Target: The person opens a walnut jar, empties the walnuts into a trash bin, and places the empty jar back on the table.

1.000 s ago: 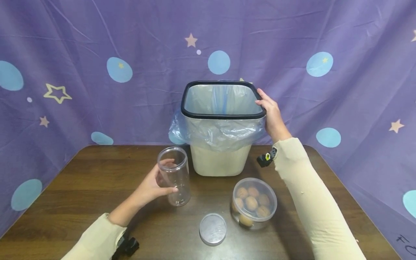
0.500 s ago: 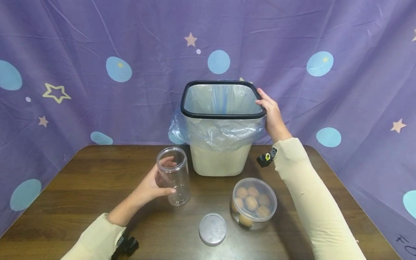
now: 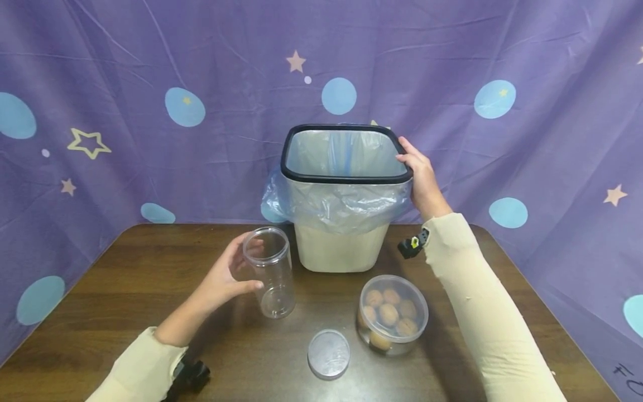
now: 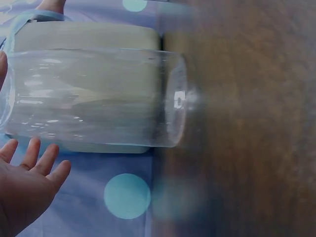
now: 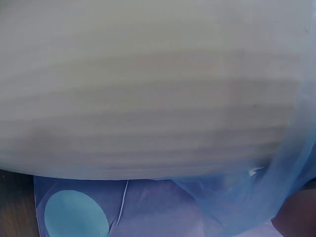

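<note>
left fingers (image 4: 48, 159), spread, empty, flank the clear cylindrical plastic jar (image 3: 277, 282), uncapped, unfilled. right fingers (image 3: 413, 150) grip the already-lined cream plastic bin (image 3: 339, 252), twelve o'clock.

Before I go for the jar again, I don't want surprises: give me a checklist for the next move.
1. Jar upright on the table: ok.
2. Left hand firmly gripping the jar: not ok, fingers spread.
3. Lid off the jar: ok, lying on the table.
4. Right hand at the bin's rim: ok.
5. Bag lining the bin: ok.
6. Bin's floor: cannot tell, hidden.
</note>
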`<action>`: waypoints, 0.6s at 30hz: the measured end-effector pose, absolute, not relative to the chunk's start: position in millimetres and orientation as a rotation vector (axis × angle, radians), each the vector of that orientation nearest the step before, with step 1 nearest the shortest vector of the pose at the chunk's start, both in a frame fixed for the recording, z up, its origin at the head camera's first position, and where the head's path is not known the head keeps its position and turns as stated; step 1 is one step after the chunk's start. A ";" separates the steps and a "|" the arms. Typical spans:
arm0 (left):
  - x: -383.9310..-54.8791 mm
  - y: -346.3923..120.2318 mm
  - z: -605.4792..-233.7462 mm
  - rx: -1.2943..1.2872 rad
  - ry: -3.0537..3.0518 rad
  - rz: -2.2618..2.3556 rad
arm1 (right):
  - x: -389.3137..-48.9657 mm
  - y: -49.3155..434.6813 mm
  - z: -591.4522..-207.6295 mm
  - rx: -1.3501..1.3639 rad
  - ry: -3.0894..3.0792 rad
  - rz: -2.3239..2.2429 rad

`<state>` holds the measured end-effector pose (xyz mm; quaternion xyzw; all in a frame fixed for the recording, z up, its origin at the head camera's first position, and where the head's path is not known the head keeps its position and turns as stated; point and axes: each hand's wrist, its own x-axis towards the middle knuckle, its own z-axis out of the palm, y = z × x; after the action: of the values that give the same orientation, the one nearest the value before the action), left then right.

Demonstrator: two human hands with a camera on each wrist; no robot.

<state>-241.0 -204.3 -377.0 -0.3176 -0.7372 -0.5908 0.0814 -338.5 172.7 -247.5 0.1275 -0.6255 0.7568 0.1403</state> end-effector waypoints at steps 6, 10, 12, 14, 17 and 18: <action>-239.3 -206.8 -365.2 -0.950 -2.155 -1.820 | -339.9 172.7 -247.2 0.371 -1.817 2.179; -238.7 -208.1 -354.1 -0.996 -2.087 -1.847 | -340.2 173.0 -247.0 0.368 -1.819 2.176; -237.9 -208.1 -348.0 -1.030 -2.038 -1.868 | -339.9 173.1 -246.6 0.369 -1.822 2.176; -236.2 -207.6 -342.2 -1.053 -2.003 -1.884 | -339.8 173.2 -246.3 0.366 -1.821 2.179; -232.1 -205.4 -333.4 -1.030 -2.016 -1.870 | -339.4 173.1 -245.9 0.359 -1.816 2.188; -230.6 -204.4 -330.5 -1.019 -2.029 -1.861 | -339.3 173.1 -245.9 0.357 -1.814 2.189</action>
<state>-230.6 -204.4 -330.5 -0.3454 -0.6875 -0.6305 0.1027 -339.3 173.1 -245.9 0.1233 -0.6271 0.7567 0.1374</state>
